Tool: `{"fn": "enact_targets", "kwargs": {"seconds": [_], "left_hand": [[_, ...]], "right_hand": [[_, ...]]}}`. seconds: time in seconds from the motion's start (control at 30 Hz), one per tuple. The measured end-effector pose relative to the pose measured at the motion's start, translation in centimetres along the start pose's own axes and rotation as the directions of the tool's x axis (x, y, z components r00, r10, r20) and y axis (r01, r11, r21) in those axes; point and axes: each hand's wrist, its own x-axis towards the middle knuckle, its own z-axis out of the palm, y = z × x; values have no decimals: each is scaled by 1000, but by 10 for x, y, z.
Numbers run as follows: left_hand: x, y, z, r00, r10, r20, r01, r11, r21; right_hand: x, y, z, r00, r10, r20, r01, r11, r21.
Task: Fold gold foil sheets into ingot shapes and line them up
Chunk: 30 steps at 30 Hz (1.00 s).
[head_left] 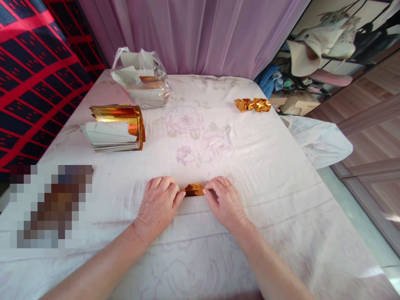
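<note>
- Head view: the left hand [158,203] is laid on the surface [250,166], knuckles up, fingers curled in.
- One end of a small gold paper piece [194,189] is pinched by the left thumb and fingers.
- The right hand [225,201] is laid just across from it, also knuckles up, and the other end of the same piece is pinched by its fingertips.
- The gold paper piece is held flat against the surface between the two hands, near the front edge and close to the middle.
- The surface is covered by a pale cloth with faint pink flowers printed on it.
- Farther back on the left, a stack of sheets [114,133] is seen, white below and shiny gold on top, with the gold sheets curled up.
- Behind that stack, a clear plastic bag [142,79] with more sheets inside is set near the far edge.
- On the far right side, a little row of folded gold shapes [253,104] is laid, well apart from the hands.
- A blurred patch is seen at the front left; what it hides cannot be told.
- A purple curtain [203,33] is hung behind the surface.
</note>
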Motion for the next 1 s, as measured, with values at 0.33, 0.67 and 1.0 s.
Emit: {"fn": "enact_targets", "kwargs": {"seconds": [0.33,0.67,1.0], "left_hand": [[1,2,0,1000,7,-1,-7,999,44],[1,3,0,1000,3,-29,-2,1000,8],[0,2,1,999,-27,-23,27,1000,7]], "right_hand": [[-1,0,4,999,9,-42,-10,1000,-16],[-2,1,7,998,33,-61,-34,999,-17],[-1,1,6,999,34,-37,-35,999,-9]]}}
